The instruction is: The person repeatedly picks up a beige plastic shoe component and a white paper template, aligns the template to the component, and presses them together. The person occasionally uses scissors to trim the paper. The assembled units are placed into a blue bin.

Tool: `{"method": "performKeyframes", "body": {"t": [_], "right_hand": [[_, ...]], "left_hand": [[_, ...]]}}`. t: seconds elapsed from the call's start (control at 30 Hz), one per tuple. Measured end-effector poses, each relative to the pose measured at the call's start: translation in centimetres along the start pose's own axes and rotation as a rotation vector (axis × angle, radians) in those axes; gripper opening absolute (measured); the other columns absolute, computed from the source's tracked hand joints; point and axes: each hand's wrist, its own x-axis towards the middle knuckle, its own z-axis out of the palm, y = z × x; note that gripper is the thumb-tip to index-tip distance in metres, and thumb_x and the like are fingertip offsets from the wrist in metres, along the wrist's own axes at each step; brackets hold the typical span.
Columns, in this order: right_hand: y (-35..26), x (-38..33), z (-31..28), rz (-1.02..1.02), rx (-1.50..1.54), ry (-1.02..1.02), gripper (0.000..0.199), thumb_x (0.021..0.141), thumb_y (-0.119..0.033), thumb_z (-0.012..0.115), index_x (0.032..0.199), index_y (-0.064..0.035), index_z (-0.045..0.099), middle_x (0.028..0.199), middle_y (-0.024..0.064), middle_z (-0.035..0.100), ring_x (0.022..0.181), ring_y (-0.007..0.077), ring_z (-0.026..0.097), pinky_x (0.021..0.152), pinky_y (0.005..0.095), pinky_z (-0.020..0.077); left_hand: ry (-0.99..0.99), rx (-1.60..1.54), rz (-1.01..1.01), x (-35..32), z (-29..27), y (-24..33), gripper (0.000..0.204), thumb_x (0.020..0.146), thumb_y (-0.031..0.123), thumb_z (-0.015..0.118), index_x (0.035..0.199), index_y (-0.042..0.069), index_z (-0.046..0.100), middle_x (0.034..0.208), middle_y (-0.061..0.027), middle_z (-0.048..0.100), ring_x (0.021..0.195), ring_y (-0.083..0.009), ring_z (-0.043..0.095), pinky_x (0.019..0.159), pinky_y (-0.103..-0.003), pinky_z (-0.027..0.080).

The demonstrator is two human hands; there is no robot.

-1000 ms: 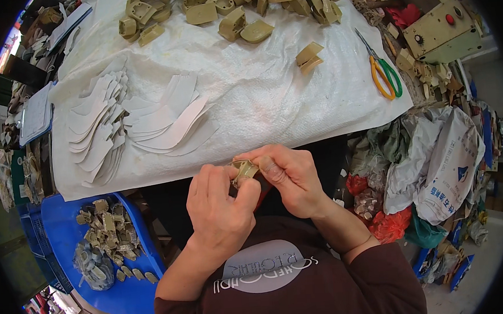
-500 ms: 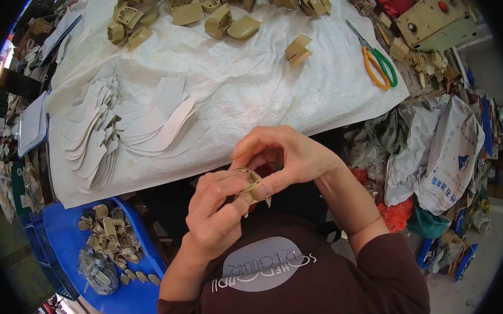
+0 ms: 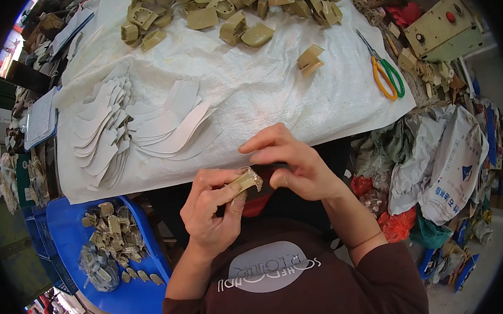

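Note:
My left hand (image 3: pixel 213 210) pinches a small olive-tan plastic shoe heel (image 3: pixel 242 182) between thumb and fingers, just off the table's near edge. Sparkly material shows along the heel's right end; my fingers cover part of the rest. To its right, my right hand (image 3: pixel 299 168) is apart from the heel, fingers spread and a little blurred, with nothing in it. Thin, curved white pieces (image 3: pixel 172 124) lie in overlapping fans on the table, left of my hands. At the far side is a heap of olive heels (image 3: pixel 232 28), with two more heels (image 3: pixel 310 60) nearer by themselves.
White woven sheeting (image 3: pixel 259 87) covers the table. Scissors with orange and green handles (image 3: pixel 386 78) lie at its right edge, near a pale control box (image 3: pixel 444 27). At lower left, a blue chair seat (image 3: pixel 102 301) bears sparkly heels (image 3: pixel 115 228) and a clear plastic bag (image 3: pixel 99 270).
My right hand has let go of the heel and moved off to the right, its fingers opening. My left hand keeps the heel, now turned with its sparkly end showing. The view has shifted slightly.

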Motion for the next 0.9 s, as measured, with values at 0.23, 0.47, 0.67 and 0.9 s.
{"method": "performKeyframes", "body": {"t": [0.23, 0.47, 0.67, 0.9], "right_hand": [[-1.3, 1.1, 2.1, -0.107, -0.199, 0.151, 0.022, 0.082, -0.012, 0.064, 0.102, -0.0078, 0.057, 0.102, 0.0099, 0.051, 0.095, 0.025, 0.045, 0.086, 0.0374, 0.0366], [-2.1, 1.2, 2.2, 0.01, -0.159, 0.173, 0.015, 0.081, -0.015, 0.066, 0.09, -0.0059, 0.058, 0.097, 0.0066, 0.053, 0.093, 0.0248, 0.043, 0.085, 0.0358, 0.0331], [-1.7, 0.1, 2.7, 0.045, 0.021, 0.271, 0.017, 0.083, -0.017, 0.067, 0.089, -0.0049, 0.057, 0.096, 0.005, 0.053, 0.091, 0.0198, 0.045, 0.084, 0.0326, 0.036], [-2.0, 0.7, 0.7, 0.341, 0.39, 0.189, 0.046, 0.082, -0.017, 0.071, 0.12, 0.0011, 0.053, 0.116, 0.0093, 0.056, 0.106, 0.0145, 0.049, 0.093, 0.0306, 0.039]], "left_hand": [[0.081, -0.191, -0.24, -0.3, 0.8, 0.6, 0.013, 0.079, -0.004, 0.066, 0.088, -0.001, 0.058, 0.091, -0.0154, 0.065, 0.077, -0.017, 0.06, 0.063, -0.025, 0.047], [0.021, -0.167, -0.322, -0.1, 0.7, 1.0, 0.015, 0.081, -0.001, 0.068, 0.092, -0.002, 0.058, 0.097, -0.015, 0.063, 0.083, -0.014, 0.058, 0.073, -0.026, 0.048], [0.019, -0.09, -0.276, 0.2, 1.5, 1.5, 0.016, 0.08, 0.01, 0.072, 0.09, 0.001, 0.063, 0.097, -0.0128, 0.065, 0.095, -0.0239, 0.059, 0.078, -0.032, 0.047], [0.08, 0.123, -0.052, 0.3, 0.6, 0.6, 0.014, 0.073, 0.014, 0.076, 0.085, 0.011, 0.069, 0.123, -0.0147, 0.049, 0.119, -0.0339, 0.041, 0.088, -0.039, 0.038]]}}
